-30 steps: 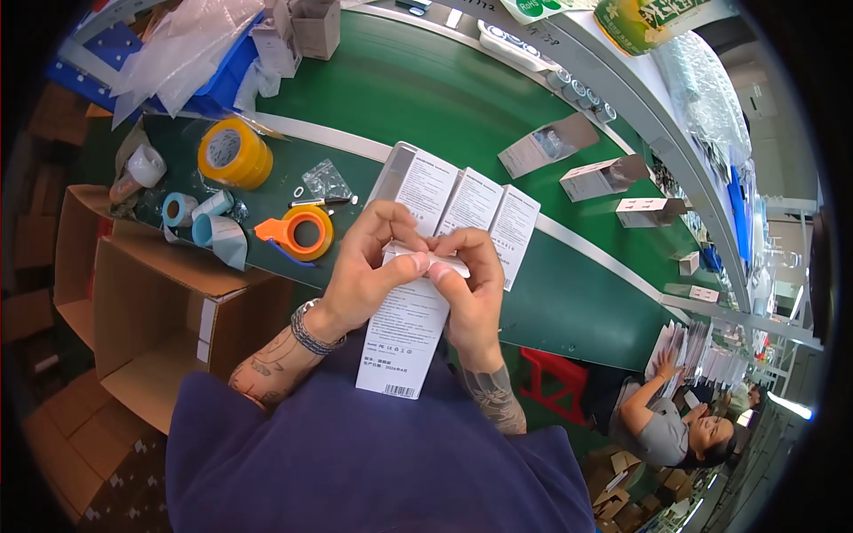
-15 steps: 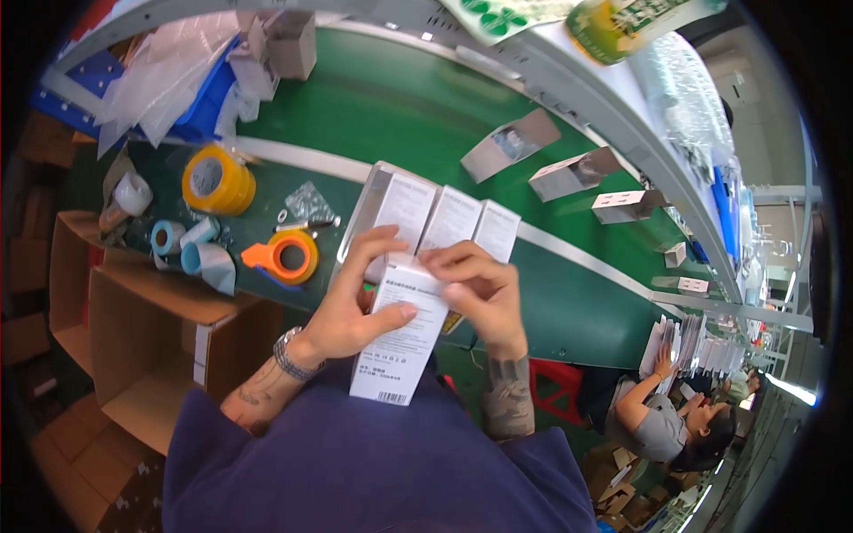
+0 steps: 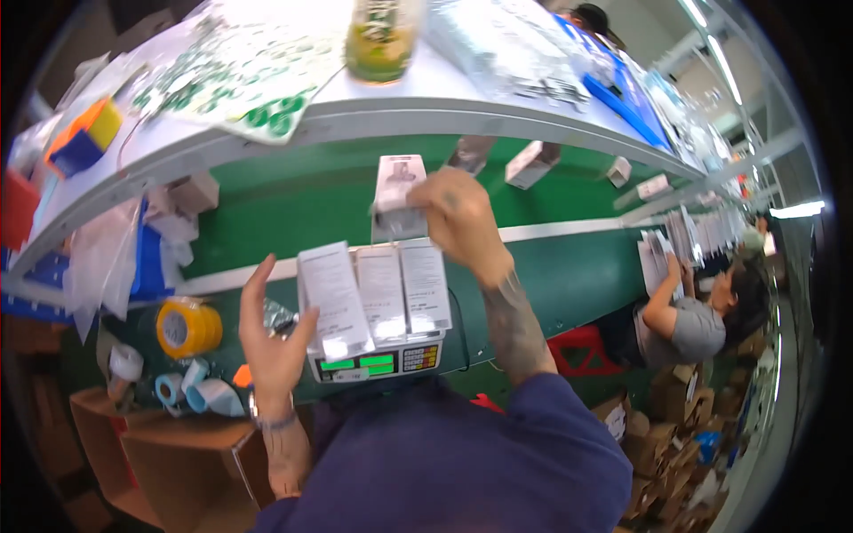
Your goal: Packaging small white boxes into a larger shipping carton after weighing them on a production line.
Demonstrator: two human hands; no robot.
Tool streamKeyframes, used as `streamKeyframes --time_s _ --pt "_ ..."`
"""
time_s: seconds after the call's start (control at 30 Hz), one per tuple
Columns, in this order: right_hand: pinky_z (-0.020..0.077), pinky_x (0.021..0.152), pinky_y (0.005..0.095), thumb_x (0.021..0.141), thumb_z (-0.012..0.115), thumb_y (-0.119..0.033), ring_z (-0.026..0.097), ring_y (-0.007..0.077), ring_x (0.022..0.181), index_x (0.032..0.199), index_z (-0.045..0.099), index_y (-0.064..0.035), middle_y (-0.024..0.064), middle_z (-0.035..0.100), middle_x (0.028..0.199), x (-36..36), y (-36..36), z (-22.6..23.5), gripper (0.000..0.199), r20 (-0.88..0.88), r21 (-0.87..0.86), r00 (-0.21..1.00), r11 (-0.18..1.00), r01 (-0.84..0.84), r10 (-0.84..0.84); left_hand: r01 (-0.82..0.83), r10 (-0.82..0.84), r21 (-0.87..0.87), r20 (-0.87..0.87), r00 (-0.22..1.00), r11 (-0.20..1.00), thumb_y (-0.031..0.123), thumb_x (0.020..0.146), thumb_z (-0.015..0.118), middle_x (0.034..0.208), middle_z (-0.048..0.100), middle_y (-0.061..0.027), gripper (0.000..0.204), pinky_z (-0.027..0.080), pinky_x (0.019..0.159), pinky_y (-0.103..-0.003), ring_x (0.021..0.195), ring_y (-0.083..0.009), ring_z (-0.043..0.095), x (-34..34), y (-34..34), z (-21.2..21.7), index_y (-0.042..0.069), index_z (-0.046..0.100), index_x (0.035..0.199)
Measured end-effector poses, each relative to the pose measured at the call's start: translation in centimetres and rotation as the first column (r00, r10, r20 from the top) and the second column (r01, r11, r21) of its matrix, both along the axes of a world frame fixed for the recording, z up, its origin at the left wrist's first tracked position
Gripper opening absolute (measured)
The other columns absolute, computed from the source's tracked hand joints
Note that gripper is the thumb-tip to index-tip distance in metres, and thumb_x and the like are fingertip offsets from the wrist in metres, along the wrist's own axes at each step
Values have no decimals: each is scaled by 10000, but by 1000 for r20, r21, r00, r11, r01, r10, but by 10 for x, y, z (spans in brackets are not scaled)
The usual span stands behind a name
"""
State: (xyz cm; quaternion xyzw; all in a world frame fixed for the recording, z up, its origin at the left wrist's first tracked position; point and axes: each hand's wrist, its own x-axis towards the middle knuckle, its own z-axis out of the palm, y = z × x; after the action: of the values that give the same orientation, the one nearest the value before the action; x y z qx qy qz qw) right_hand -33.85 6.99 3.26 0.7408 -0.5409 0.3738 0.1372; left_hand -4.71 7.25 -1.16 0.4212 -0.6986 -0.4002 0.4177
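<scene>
My right hand (image 3: 455,213) reaches over the green belt, its fingers closed on the edge of a small white carton (image 3: 400,180) with a picture on its face. Motion blurs both a little. Nearer to me, my left hand (image 3: 274,342) is open, thumb and fingers apart, beside a white printed carton (image 3: 336,302) lying slightly askew. Next to it in a row lie a middle carton (image 3: 382,293) and a right-hand carton (image 3: 426,282). All three rest on a digital scale (image 3: 340,377) with lit green displays.
More cartons (image 3: 533,164) stand along the green belt (image 3: 293,191). A white shelf (image 3: 329,120) overhangs it, bearing a drink bottle (image 3: 382,40). Yellow tape rolls (image 3: 188,329) lie left, above open cardboard boxes (image 3: 191,457). A co-worker (image 3: 693,320) handles papers at right.
My hands have parted, and the carton between them has been let go, seemingly onto the left of the scale. My right hand has moved forward to another carton. The view has tilted up.
</scene>
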Motion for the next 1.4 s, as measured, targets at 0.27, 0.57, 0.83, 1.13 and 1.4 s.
streamKeyframes --time_s 0.27,0.57,0.83,1.13,1.4 --pt "508 844 348 921 567 -126 642 255 933 1034 651 -23 123 680 977 43 134 99 174 730 11 659 962 -274 179 349 -467 -363 -320 824 864 54 603 791 1381 434 -269 963 364 1050 -465 1251 -397 465 -84 43 34 85 262 1407" --pt "407 1003 407 944 592 -288 544 273 1152 1253 475 -31 182 472 1345 91 215 -13 418 992 102 -46 970 -218 -115 875 -525 266 -716 461 406 -8 637 689 1290 480 -244 796 407 990 -472 1174 -377 515 -72 81 10 87 323 1337" --pt "427 943 325 857 601 -110 569 205 1015 1043 528 -54 136 573 1131 92 195 -42 207 998 37 -44 986 -163 -45 695 -456 120 -674 581 709 -38 736 630 1139 555 -150 486 451 934 -383 1081 -302 573 -84 90 -21 71 426 1163" --pt "432 847 262 790 613 32 549 164 905 1039 607 -32 77 587 982 87 183 -13 257 974 226 43 936 -271 -223 586 -277 375 -618 736 718 -33 792 639 1053 568 -102 337 485 827 -279 973 -209 592 -83 92 18 55 489 1082" --pt "434 964 358 752 635 63 576 279 1080 1033 656 -21 135 609 1097 83 185 -22 293 972 168 225 869 -465 -68 644 -556 28 -476 681 764 -24 781 624 1166 574 -131 332 470 887 -316 1026 -228 577 -54 83 -14 38 560 1100"
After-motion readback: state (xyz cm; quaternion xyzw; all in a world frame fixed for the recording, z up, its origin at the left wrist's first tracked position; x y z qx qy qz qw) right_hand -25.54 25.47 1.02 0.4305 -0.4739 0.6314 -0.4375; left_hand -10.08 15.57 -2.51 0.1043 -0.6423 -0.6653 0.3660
